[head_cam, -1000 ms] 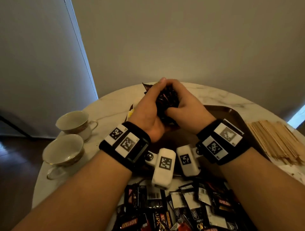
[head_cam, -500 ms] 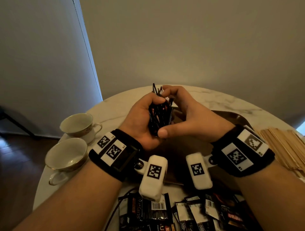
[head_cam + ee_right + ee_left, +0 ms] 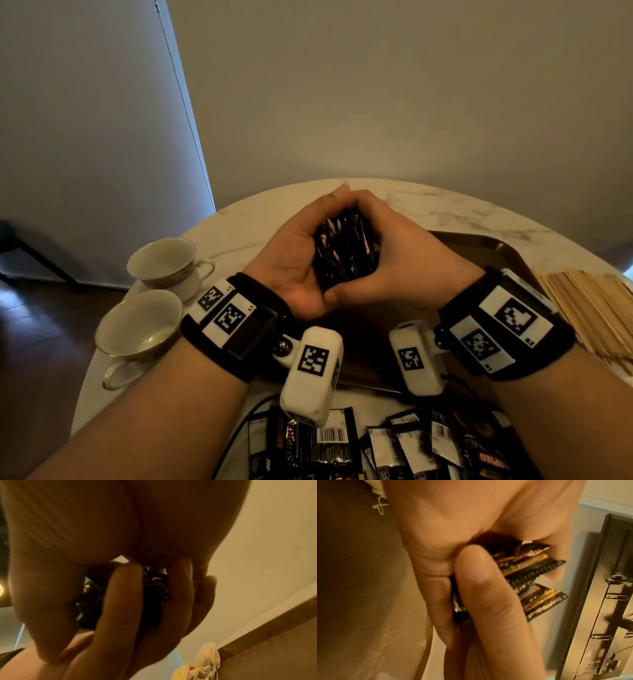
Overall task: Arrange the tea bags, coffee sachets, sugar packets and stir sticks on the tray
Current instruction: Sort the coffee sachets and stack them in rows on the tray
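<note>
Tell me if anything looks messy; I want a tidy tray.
Yes. Dark sachets lie in a loose overlapping heap on the table, off the tray. The bundle gripped by the left hand and right hand has uneven ends.

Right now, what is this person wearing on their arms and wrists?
The forearms are bare, with no sleeves. Each wrist carries a broad black band: the left wrist band and the right wrist band both bear white rectangular tags printed with black square code patterns. A rounded white camera pod hangs under each wrist, the left pod and right pod, each with its own code tag. No gloves or rings show.
</note>
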Tool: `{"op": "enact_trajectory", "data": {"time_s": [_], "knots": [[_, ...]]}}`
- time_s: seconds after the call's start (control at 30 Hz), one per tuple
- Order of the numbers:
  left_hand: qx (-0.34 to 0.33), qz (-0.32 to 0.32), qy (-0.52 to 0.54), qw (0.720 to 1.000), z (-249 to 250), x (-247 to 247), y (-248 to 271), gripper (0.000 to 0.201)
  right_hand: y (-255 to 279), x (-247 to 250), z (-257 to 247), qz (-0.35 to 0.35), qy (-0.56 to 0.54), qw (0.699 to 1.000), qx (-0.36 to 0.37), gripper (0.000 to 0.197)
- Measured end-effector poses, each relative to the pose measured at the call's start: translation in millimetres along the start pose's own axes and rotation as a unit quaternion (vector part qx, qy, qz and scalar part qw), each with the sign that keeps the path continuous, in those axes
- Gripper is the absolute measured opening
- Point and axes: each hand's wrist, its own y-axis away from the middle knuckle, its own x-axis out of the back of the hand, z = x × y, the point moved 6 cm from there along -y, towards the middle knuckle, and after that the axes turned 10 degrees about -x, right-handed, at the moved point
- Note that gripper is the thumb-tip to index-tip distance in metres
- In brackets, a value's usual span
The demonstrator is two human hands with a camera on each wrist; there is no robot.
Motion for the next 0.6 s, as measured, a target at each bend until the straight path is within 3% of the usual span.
{"op": "enact_trajectory", "data": {"time_s": [0.13, 0.27, 0.33, 0.5, 0.6], "knots": [[-0.013, 0.018, -0.032, 0.999, -1.7, 2.2, -0.5, 0.034, 0.4, -6.3, -0.4, -0.030, -0.017, 0.999, 0.004, 0.111], [0.005, 0.019, -0.052, 0.998, -6.5, 4.0, -0.2, 0.025, 1.5, 2.0, -4.5, -0.009, 0.022, 1.000, 0.000, 0.082], [0.018, 0.015, -0.070, 0.997, -8.4, 2.9, 0.2, 0.027, 1.0, 3.0, -3.9, -0.004, 0.056, 0.998, -0.010, 0.081], [0.049, 0.008, -0.074, 0.996, -4.8, -0.4, 7.2, 0.037, -0.7, -3.6, 2.2, -0.057, 0.081, 0.995, -0.015, 0.112], [0.029, 0.041, -0.082, 0.995, 0.3, 9.8, 5.6, 0.046, -1.1, -4.1, 4.7, -0.066, -0.035, 0.997, -0.028, 0.114]]}}
